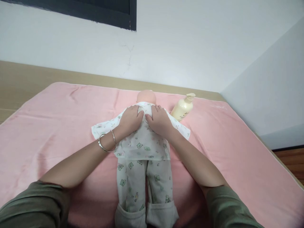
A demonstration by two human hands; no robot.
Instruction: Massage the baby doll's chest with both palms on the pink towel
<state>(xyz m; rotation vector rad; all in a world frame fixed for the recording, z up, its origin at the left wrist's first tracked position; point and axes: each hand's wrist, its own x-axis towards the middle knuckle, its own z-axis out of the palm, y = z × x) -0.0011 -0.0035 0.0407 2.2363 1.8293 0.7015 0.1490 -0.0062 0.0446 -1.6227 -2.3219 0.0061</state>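
Observing white back wall [180, 47], finely cracked below dark frame [104, 14] at upper left, meeting side wall [273, 88] at right. Noting tan surface [23, 74] running along wall base, reddish-brown wood [291, 161] at far right, soft light.

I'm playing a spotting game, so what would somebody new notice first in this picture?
Probably the doll in printed white clothes, stretched out in the middle with the left hand and right hand on its upper body. Next might come the big pink sheet spread under it. The cream pump bottle stands out too, just right of the doll's shoulder.
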